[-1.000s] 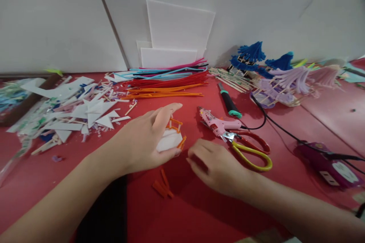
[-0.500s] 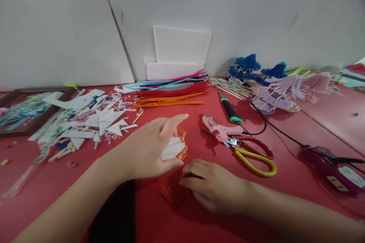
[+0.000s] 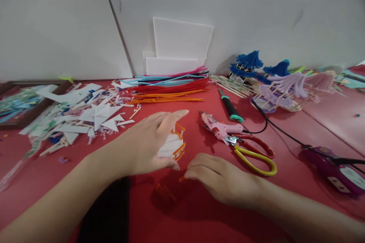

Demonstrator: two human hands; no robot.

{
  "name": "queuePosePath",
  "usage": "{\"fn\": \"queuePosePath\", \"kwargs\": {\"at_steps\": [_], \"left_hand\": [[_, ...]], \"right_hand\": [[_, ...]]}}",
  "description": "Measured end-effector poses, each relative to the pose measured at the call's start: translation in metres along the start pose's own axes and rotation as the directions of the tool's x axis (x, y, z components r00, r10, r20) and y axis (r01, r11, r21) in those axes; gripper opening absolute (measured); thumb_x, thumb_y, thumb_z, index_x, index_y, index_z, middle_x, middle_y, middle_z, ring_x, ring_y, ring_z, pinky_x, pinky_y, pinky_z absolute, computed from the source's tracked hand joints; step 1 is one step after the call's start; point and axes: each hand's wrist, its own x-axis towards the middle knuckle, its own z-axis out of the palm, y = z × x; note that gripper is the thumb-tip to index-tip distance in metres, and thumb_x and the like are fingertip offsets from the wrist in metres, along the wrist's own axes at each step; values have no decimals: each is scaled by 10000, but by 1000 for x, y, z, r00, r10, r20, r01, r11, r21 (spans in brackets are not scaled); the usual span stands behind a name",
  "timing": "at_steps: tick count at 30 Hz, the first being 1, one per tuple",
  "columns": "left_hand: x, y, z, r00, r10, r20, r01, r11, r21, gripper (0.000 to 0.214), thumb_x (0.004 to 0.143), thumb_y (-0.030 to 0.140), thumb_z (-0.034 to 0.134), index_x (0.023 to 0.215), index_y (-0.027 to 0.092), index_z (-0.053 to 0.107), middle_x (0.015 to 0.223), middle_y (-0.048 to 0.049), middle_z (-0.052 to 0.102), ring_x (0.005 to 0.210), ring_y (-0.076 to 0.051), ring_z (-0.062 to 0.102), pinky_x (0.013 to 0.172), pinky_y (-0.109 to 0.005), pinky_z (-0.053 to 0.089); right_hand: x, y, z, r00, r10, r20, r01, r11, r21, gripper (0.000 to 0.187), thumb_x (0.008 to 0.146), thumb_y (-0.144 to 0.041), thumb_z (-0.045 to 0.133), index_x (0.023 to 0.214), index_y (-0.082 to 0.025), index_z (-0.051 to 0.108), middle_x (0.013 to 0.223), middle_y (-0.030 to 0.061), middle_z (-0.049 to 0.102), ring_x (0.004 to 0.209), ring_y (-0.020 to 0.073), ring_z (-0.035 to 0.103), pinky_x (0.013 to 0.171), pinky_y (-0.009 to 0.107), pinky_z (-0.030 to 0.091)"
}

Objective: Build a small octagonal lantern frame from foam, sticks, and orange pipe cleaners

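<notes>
My left hand (image 3: 145, 142) curves around a white foam-board piece (image 3: 171, 145) edged with bent orange pipe cleaner (image 3: 179, 152) on small sticks. Thumb and forefinger reach along opposite sides of it, while the palm hides the rest. Just to the right, my right hand (image 3: 218, 176) is closed, pinching a short orange pipe-cleaner piece (image 3: 181, 179) at its fingertips. More short orange pieces (image 3: 165, 191) lie on the red table below the left hand.
A pink glue gun (image 3: 221, 127) lies beside red-and-yellow-handled scissors (image 3: 255, 159) and a black-and-green tool (image 3: 230, 108). Pipe cleaners (image 3: 171, 90) lie behind. White scraps (image 3: 98, 115) cover the left; blue (image 3: 249, 60) and lilac (image 3: 291, 85) models stand right, near a purple power strip (image 3: 330, 167).
My right hand has drawn slightly right, away from the left thumb, and the orange piece at its fingertips now shows. The left hand keeps its pose around the foam-board piece.
</notes>
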Motion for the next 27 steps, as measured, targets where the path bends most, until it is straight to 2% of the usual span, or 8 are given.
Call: {"fn": "queuePosePath", "kwargs": {"at_steps": [3,5,8,13,17,21,24,27], "left_hand": [[1,-1,1,1000,-1,0,1,1000,17,891,741,462,661,1444,168,199,1432,-179,427,1270,-320,458,1011,-439,406],[1,0,1,1000,-22,3,22,1000,11,868,749,446,652,1441,169,207,1406,-186,454,1240,-330,488,977,-444,431],[2,2,2,997,-73,23,73,997,10,861,753,378,653,1448,178,186,1307,-187,542,1152,-336,559,885,-437,481],[3,6,4,993,-113,16,112,993,23,873,753,412,659,1452,195,183,1190,-162,611,1097,-343,583,848,-447,486],[2,8,7,986,-166,-17,165,986,-33,981,690,563,679,1454,193,188,1221,-164,580,1154,-370,532,906,-488,450],[2,10,7,980,-169,-103,160,983,-92,1140,549,738,665,1438,180,219,1362,-189,466,1247,-403,429,947,-521,415],[4,16,3,980,-45,-194,18,991,-135,921,580,711,666,1303,193,429,1277,-139,549,1171,-332,498,895,-431,452],[6,22,-2,958,153,-242,-197,967,-165,337,786,451,660,1035,227,624,955,-31,689,890,-201,610,771,-311,456]], "right_hand": [[0,1,-1,992,-68,-104,69,998,9,319,935,-70,336,1152,-105,568,930,89,691,899,142,606,816,271,525],[1,1,1,983,-98,-157,105,994,34,273,936,-89,385,1083,-115,614,923,83,698,912,141,611,844,274,521],[2,1,2,974,-58,-218,71,996,48,196,921,-122,470,956,-123,663,915,87,699,905,144,618,834,262,526],[0,3,-3,966,-85,-244,96,995,32,293,941,-94,351,1051,-120,621,834,68,711,800,127,649,760,242,556],[-4,3,-9,946,40,-322,-58,997,-48,301,907,-59,387,1076,-155,617,915,65,726,870,123,675,809,226,556],[-4,2,-9,886,182,-427,-200,980,3,297,858,-35,472,1048,-191,639,918,47,726,847,126,686,777,224,568],[0,0,-9,847,228,-481,-233,971,51,280,840,-41,515,1041,-195,637,900,43,724,797,125,688,731,217,573],[3,-2,-8,813,281,-510,-287,956,69,223,817,-56,575,984,-193,628,848,24,730,743,120,691,715,198,570]]}}
